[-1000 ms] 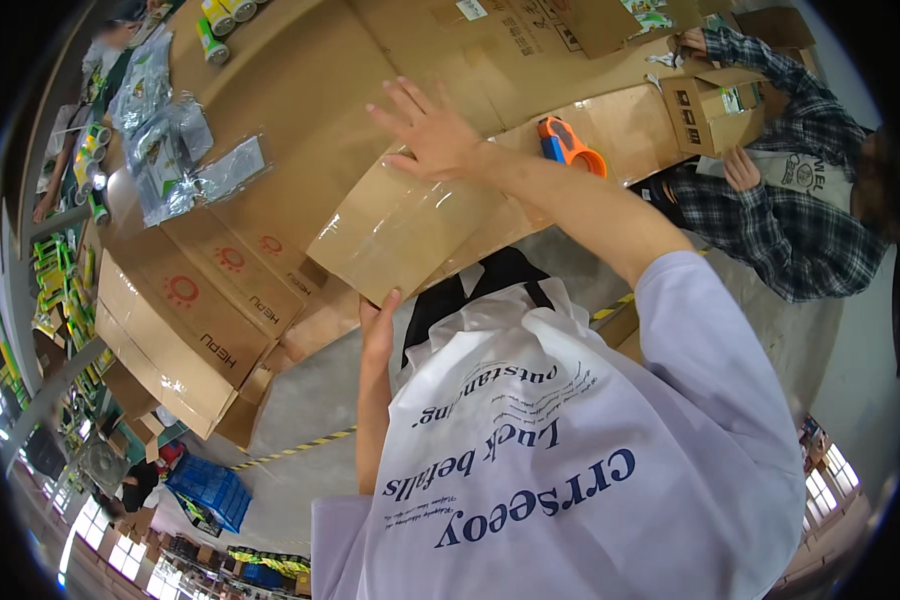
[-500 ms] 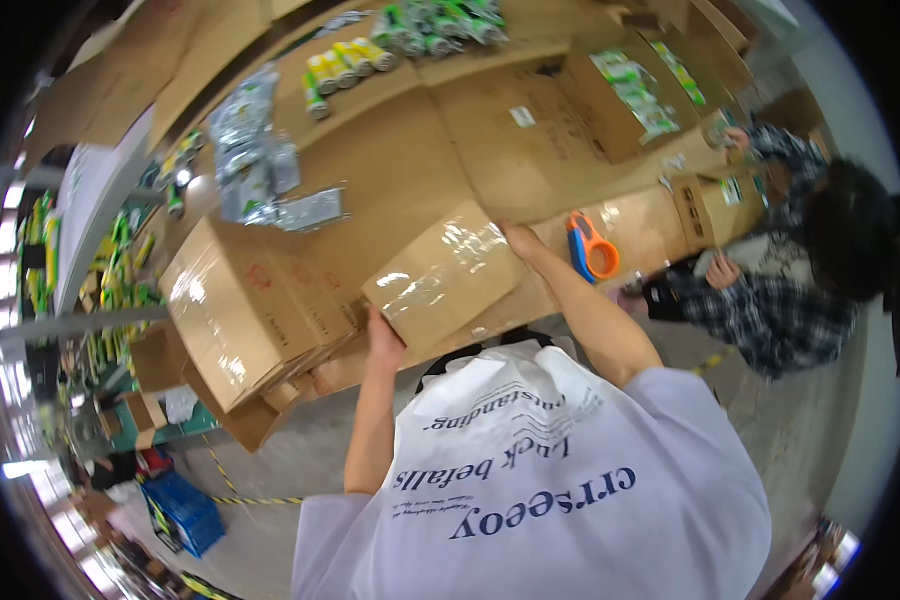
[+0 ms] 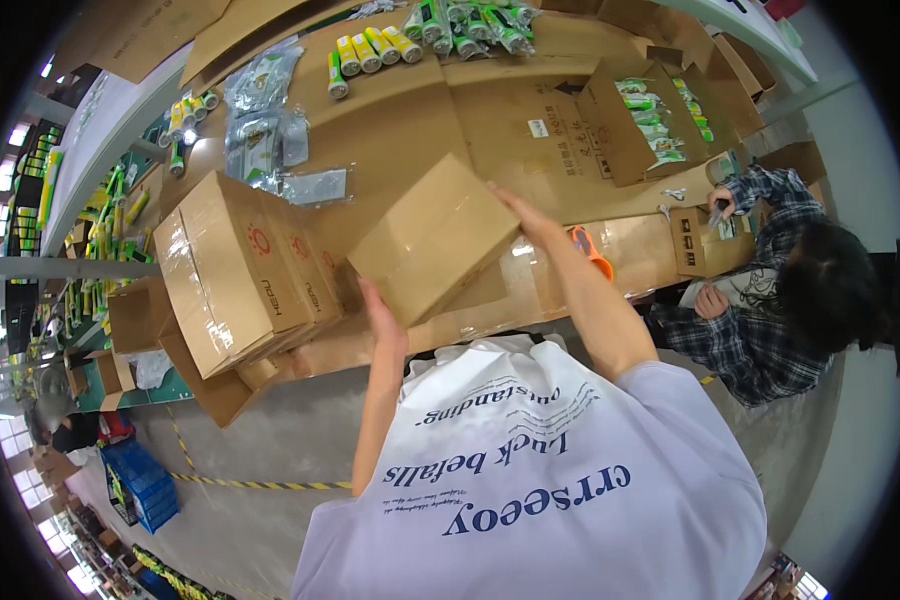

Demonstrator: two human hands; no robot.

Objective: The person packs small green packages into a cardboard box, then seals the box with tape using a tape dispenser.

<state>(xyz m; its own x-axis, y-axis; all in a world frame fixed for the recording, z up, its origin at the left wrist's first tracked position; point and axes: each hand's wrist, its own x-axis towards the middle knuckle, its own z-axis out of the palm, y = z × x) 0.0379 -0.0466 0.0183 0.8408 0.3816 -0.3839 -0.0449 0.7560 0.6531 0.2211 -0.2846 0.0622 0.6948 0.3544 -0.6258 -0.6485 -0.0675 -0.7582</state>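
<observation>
A closed cardboard box [image 3: 432,235] with clear tape along its top is gripped between my two hands, tilted over the workbench. My left hand [image 3: 381,316] presses on its near left corner, and my right hand [image 3: 526,216] holds its right end. Most of the fingers are hidden behind the box. Close by on the left are several taped cartons [image 3: 220,285] standing side by side. An orange tape dispenser [image 3: 594,252] lies on the bench right of my right forearm, which partly covers it.
Flashlights with green and yellow bodies [image 3: 370,50] lie at the back, near clear plastic bags [image 3: 260,135]. An open carton [image 3: 625,165] holds several bagged ones. At right, a person in plaid sleeves [image 3: 780,190] handles a small box [image 3: 705,245]. A blue crate [image 3: 142,485] stands on the floor.
The box has been tipped and lifted a little, so its near side now shows. Both hands keep hold of it. My right forearm now covers more of the tape dispenser. The view has shifted slightly.
</observation>
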